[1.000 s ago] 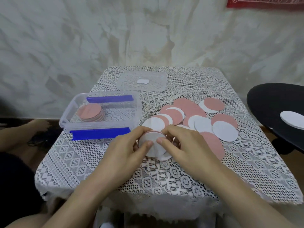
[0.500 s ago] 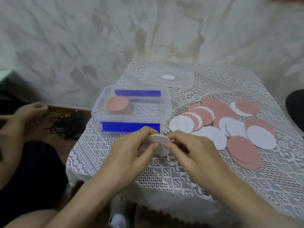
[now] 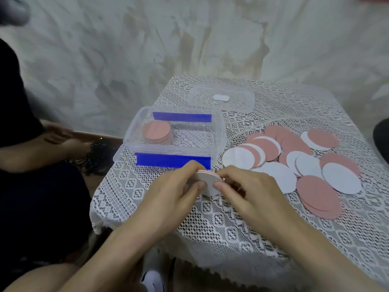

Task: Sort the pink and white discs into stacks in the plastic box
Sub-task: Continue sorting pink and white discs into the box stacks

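Observation:
A small stack of discs [image 3: 207, 182], white face toward me with pink edges at its top, is held just in front of the plastic box. My left hand [image 3: 174, 192] grips its left side and my right hand [image 3: 248, 190] grips its right side. The clear plastic box [image 3: 216, 131] with two blue clips holds one stack of pink discs [image 3: 157, 132] at its left end. Loose pink and white discs [image 3: 294, 163] lie spread over the lace cloth to the right.
The clear box lid [image 3: 242, 102] lies behind the box on the lace-covered table [image 3: 210, 220]. Another person's hands [image 3: 59, 135] and dark clothing are at the left, beside black cords [image 3: 99, 157] on the floor. A dark round seat [image 3: 382, 142] shows at the right edge.
The view has swung left, so the table sits further right. Both hands have kept hold of the small stack, which has come up close to the box's front clip.

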A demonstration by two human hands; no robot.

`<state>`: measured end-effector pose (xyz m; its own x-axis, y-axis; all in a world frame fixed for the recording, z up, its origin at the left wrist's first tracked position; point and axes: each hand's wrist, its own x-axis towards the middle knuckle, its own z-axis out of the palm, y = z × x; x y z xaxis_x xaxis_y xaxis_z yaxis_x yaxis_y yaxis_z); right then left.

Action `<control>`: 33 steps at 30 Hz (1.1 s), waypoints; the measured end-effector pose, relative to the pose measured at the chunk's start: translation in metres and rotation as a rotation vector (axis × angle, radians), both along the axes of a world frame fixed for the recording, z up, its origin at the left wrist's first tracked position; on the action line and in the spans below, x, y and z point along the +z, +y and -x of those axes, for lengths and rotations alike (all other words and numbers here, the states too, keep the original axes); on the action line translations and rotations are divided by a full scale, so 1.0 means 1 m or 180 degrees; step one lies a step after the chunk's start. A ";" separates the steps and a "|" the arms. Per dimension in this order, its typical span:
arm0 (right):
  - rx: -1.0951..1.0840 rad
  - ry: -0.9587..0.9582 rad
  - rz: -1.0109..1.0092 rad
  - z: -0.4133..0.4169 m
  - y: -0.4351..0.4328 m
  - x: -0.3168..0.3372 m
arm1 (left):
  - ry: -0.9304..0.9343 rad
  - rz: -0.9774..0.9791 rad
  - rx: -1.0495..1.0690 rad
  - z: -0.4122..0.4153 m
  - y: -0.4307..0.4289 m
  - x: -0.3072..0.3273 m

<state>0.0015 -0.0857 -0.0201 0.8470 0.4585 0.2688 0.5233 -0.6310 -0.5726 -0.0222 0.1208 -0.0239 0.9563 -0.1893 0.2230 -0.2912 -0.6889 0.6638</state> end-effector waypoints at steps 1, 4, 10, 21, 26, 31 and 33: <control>-0.0021 0.0017 -0.0009 0.001 0.000 0.001 | -0.0001 0.0035 0.0004 0.000 0.000 0.001; -0.0064 0.0054 -0.0062 0.003 0.002 0.002 | -0.0006 0.0143 0.0077 0.000 0.003 0.006; -0.0043 0.0565 -0.0795 -0.003 0.013 0.018 | -0.0027 0.0561 0.0241 0.000 0.013 0.025; 0.0041 0.0779 -0.1150 -0.053 0.064 0.054 | -0.0143 0.0576 0.1005 -0.029 0.066 0.049; 0.0060 0.1173 -0.1214 -0.088 0.092 0.064 | -0.0332 0.0260 0.1385 -0.040 0.087 0.048; 0.0003 0.1414 -0.0846 -0.116 0.123 0.068 | -0.0121 -0.0027 0.1511 -0.053 0.099 0.042; -0.0053 0.1476 -0.0529 -0.126 0.133 0.062 | 0.0001 -0.0010 0.1459 -0.056 0.099 0.039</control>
<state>0.1274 0.0470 0.0417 0.9017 0.4267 -0.0699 0.1800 -0.5176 -0.8365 0.0335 0.2200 0.0151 0.9415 0.2528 0.2228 0.0445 -0.7486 0.6615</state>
